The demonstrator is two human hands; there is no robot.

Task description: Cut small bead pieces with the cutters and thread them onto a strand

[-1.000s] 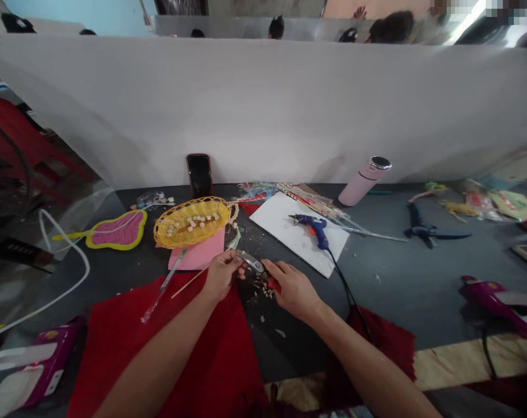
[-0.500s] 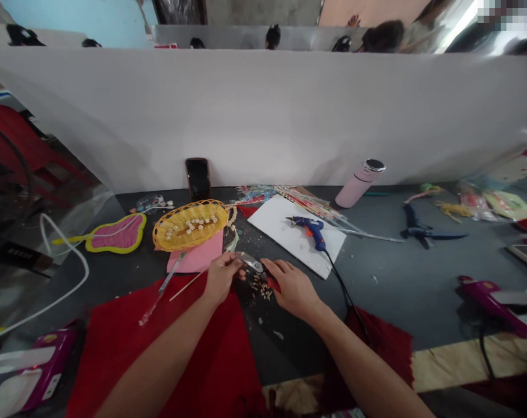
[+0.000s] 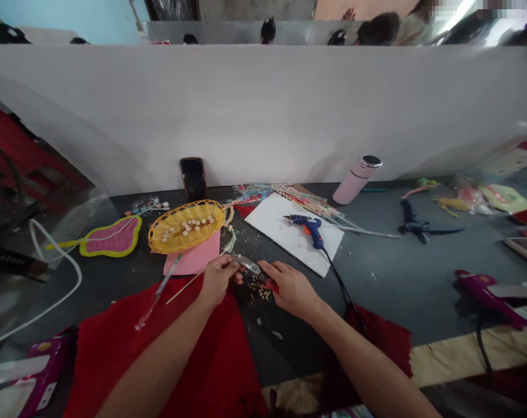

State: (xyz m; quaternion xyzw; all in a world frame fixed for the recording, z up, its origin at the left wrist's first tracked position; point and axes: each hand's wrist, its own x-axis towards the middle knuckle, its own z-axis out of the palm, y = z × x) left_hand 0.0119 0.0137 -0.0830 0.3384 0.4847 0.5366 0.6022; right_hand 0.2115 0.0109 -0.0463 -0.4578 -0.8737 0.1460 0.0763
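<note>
One thin stick (image 3: 183,288) slants over the red cloth (image 3: 215,360) from the left hand's (image 3: 218,280) pinch, while one pair of metal cutters (image 3: 248,264) sits gripped in the right hand (image 3: 291,290). Trimming seems to be the step in hand, calling next for a steady pinch and a firm squeeze, though the cutting point is too small to make out. One yellow basket (image 3: 173,223) and one blue glue gun (image 3: 314,231) lie beyond, with pale bits (image 3: 264,294) too many to count below.

Right hand (image 3: 291,289) grips red-handled metal cutters (image 3: 248,265) — left hand (image 3: 217,280) holds a thin pale wooden stick (image 3: 183,290).
Small pale chips (image 3: 264,292) lie below — beyond, a yellow oval woven basket (image 3: 188,205) and a blue glue gun (image 3: 307,223).
</note>
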